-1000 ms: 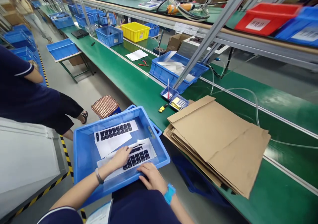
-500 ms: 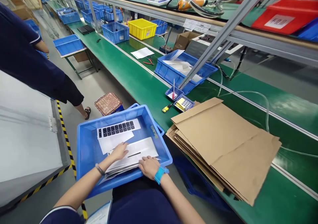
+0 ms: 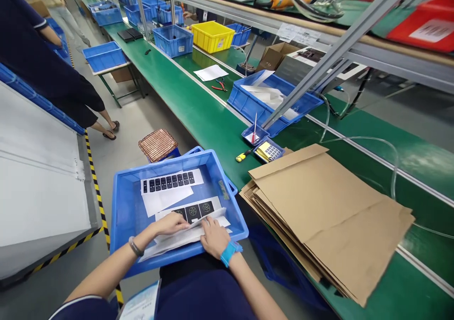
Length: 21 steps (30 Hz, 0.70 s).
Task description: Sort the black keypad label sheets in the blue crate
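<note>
A blue plastic bin (image 3: 122,206) is in front of me, with white sheets in it. My left hand (image 3: 172,223) has its fingers closed on the edge of a raised white sheet (image 3: 198,225). My right hand (image 3: 214,237) grips the same sheet farther right, fingers bent over it. Behind the raised edge shows a label sheet (image 3: 206,208) with black squares bearing round patterns. At the bin's far side rests a strip of small black labels (image 3: 172,182), with a plain white sheet (image 3: 165,200) partly under it. Fingertips are partly hidden by the paper.
Flat brown cardboard (image 3: 329,206) is stacked on the green bench (image 3: 198,107) at right. A yellow-black cutter (image 3: 243,156), small blue trays (image 3: 268,149) and a blue bin of paper (image 3: 244,102) lie beyond. A person (image 3: 53,64) stands at left. A woven-topped stool (image 3: 158,145) is by the bench.
The upper sheet has been lifted and folded toward me, uncovering the round-patterned labels. Both hands have closed on it. The person at left has shifted in stance.
</note>
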Tool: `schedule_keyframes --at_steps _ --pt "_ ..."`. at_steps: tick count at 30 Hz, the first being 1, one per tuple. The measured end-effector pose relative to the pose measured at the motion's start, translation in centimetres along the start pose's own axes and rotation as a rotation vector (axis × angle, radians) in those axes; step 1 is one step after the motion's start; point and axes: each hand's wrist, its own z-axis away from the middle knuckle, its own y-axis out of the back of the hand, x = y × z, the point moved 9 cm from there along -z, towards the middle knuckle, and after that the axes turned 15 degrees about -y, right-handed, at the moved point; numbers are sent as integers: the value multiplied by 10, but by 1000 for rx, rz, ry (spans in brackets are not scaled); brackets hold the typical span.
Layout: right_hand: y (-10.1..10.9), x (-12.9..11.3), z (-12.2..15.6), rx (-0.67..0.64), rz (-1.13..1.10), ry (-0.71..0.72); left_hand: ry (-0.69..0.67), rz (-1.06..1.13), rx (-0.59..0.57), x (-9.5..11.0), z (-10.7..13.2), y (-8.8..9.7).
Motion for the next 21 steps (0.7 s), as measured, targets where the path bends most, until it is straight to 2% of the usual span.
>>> schedule_keyframes --at_steps 3,5,10,12,15,21 --pt "7 2 2 86 -24 -32 16 26 -13 -8 -2 -2" --pt "7 1 2 93 -18 -24 52 26 1 -16 -5 -4" --pt "2 1 2 63 -1 -5 328 -120 191 -49 -2 5" --pt "1 2 2 65 -4 -6 415 -161 214 -57 1 5" --pt "1 2 3 68 -8 -11 438 -179 187 -56 5 2" --pt "0 1 2 54 2 -9 398 -152 171 -36 13 -2"
